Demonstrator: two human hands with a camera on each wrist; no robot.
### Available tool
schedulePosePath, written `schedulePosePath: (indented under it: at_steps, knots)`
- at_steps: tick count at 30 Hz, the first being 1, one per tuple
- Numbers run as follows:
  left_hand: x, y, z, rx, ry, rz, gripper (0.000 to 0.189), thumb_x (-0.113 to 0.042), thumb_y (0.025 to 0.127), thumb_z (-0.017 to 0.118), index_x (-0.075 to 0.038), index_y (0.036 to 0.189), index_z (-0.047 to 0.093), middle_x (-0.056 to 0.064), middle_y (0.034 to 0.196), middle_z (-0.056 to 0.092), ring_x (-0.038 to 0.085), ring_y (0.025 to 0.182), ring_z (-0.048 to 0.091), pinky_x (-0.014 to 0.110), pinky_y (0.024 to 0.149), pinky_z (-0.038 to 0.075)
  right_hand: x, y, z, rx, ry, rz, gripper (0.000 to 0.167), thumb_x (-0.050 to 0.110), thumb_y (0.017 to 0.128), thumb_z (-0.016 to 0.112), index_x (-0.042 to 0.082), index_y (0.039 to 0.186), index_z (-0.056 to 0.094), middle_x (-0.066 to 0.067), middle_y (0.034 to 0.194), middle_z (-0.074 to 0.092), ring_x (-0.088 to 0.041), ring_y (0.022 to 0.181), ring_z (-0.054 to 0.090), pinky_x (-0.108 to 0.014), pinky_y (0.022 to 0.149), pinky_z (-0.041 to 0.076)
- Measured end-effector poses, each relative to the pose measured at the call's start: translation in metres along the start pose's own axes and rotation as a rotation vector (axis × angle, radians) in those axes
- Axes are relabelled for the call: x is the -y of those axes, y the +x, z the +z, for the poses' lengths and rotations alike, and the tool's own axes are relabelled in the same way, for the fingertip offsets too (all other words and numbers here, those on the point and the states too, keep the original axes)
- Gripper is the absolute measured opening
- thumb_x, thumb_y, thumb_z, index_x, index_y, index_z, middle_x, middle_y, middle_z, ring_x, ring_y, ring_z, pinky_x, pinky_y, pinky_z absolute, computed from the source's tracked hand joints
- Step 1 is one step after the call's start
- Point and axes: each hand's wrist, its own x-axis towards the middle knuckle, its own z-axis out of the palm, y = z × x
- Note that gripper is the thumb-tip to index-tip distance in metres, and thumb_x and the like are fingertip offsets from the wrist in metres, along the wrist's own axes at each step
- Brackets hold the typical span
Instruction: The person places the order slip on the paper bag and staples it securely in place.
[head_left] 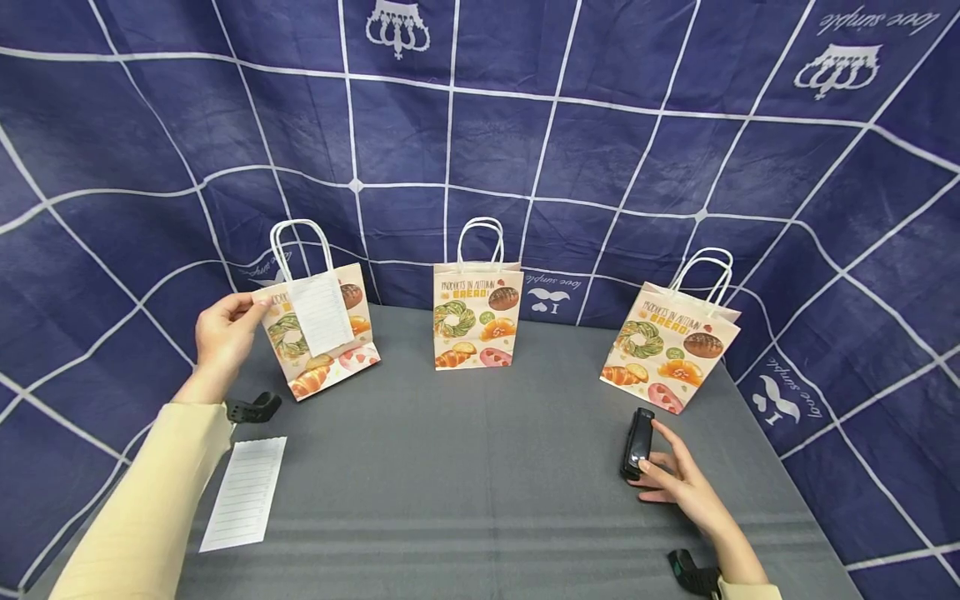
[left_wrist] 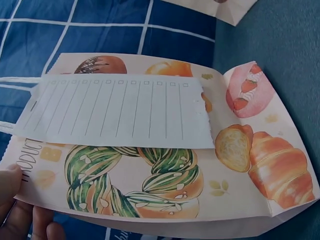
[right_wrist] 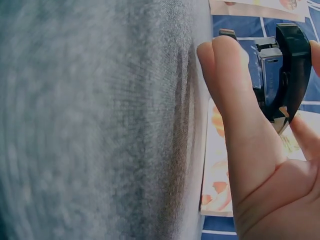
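Note:
At the left, a cream paper bag (head_left: 360, 325) printed with breads leans back, its bottom folded forward. My left hand (head_left: 228, 329) pinches its upper left edge between thumb and fingers. Over the bag's front hangs a white ruled slip (head_left: 322, 317) with small checkboxes; a staple (left_wrist: 33, 105) shows at its top end in the left wrist view. On the right, my right hand (head_left: 678, 483) holds a black stapler (head_left: 639, 442) just above the grey cloth. In the right wrist view the stapler's metal part (right_wrist: 270, 75) faces the fingers.
Two matching bags stand at the back, one in the middle (head_left: 476, 317) and one tilted at the right (head_left: 671, 346). A second ruled slip (head_left: 243, 494) lies on the grey tablecloth (head_left: 465, 467) near my left forearm. Blue checked fabric (head_left: 495, 142) hangs behind.

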Motion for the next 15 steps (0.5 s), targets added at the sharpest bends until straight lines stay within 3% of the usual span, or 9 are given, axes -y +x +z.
schedulePosePath:
  at_steps: [6, 15]
  knots:
    - [0.004, 0.004, 0.0, -0.016, 0.036, -0.012, 0.036, -0.025, 0.09, 0.063, 0.007, 0.106, 0.064, -0.031, 0.064, 0.047, -0.005, 0.065, 0.045, 0.016, 0.061, 0.034, -0.001, -0.001, -0.002, -0.027, -0.001, 0.089, 0.072, 0.01, 0.097, 0.052, 0.013, 0.15, 0.004, -0.023, 0.108, 0.053, -0.035, 0.088, 0.066, -0.045, 0.065, 0.055]
    - [0.014, 0.007, 0.001, -0.017, 0.044, -0.06, 0.04, -0.029, 0.091, 0.061, 0.004, 0.112, 0.063, -0.033, 0.067, 0.046, -0.01, 0.068, 0.046, 0.012, 0.063, 0.036, 0.003, 0.0, -0.006, 0.009, -0.006, 0.221, 0.07, 0.021, 0.099, 0.05, 0.013, 0.15, 0.002, -0.027, 0.113, 0.052, -0.037, 0.091, 0.065, -0.046, 0.07, 0.054]
